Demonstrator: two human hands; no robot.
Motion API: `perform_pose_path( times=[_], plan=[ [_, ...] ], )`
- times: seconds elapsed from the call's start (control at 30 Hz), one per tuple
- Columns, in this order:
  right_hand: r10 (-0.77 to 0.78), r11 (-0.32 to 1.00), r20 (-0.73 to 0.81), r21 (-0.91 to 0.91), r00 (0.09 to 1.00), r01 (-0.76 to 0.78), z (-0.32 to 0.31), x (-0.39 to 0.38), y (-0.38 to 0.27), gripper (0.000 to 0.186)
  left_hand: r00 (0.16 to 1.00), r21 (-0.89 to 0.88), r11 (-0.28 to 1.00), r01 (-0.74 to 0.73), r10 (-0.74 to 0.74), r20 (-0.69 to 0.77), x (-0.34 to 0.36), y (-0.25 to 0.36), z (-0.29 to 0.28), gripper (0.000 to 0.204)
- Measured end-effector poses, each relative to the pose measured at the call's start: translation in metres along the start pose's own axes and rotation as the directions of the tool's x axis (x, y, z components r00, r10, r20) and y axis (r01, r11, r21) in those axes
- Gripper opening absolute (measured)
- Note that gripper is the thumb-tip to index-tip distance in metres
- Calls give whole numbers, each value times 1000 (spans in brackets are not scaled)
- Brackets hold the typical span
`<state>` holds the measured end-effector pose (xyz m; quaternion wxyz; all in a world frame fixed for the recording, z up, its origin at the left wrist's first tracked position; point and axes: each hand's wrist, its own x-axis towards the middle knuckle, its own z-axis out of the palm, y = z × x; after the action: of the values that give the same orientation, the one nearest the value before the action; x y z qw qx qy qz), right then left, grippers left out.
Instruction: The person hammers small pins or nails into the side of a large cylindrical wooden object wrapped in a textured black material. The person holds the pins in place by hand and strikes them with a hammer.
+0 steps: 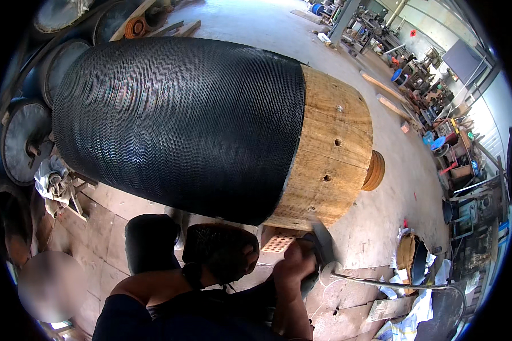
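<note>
My left hand [239, 261] has curled fingers at a dark, lumpy object [213, 244], too dark to make out, below the big cylinder. My right hand [294, 260] grips a tool with a motion-blurred grey head [323, 243], beside the cylinder's lower right end. The cylinder is wrapped in black ridged material [176, 125] over most of its length, with bare wood [333, 142] showing at the right end and a smaller round wooden hub [374, 170] beyond it. A perforated brick [276, 243] lies under the wooden end, partly hidden.
Large dark drums with metal discs [23, 142] line the left, near a bundle of cloth [54, 184]. Planks [387, 85] lie at upper right. Cluttered machinery [466, 210] runs along the right wall; a hose [392, 284] and torn sacks [424, 307] lie at lower right.
</note>
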<state>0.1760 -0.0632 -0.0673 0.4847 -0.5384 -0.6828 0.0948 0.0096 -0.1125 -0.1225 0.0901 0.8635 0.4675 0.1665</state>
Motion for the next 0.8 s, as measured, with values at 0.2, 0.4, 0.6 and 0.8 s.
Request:
perform_pose_path(
  times=[0.2,0.4,0.6,0.8],
  plan=[
    [163,983,57,74,985,-167,-6,-5,-15,18,964,52,992,-115,124,-234,-3,-12,19,25],
    [20,984,94,-177,995,-3,7,-1,10,14,965,-244,967,-68,2,-261,27,-1,-73,18],
    [223,957,35,180,974,-226,-8,-13,-13,23,788,-79,991,-111,39,-614,66,-40,-111,33],
    [203,960,160,-225,966,-165,17,7,7,26,597,297,951,-81,285,-750,107,-96,-144,36]
  ],
)
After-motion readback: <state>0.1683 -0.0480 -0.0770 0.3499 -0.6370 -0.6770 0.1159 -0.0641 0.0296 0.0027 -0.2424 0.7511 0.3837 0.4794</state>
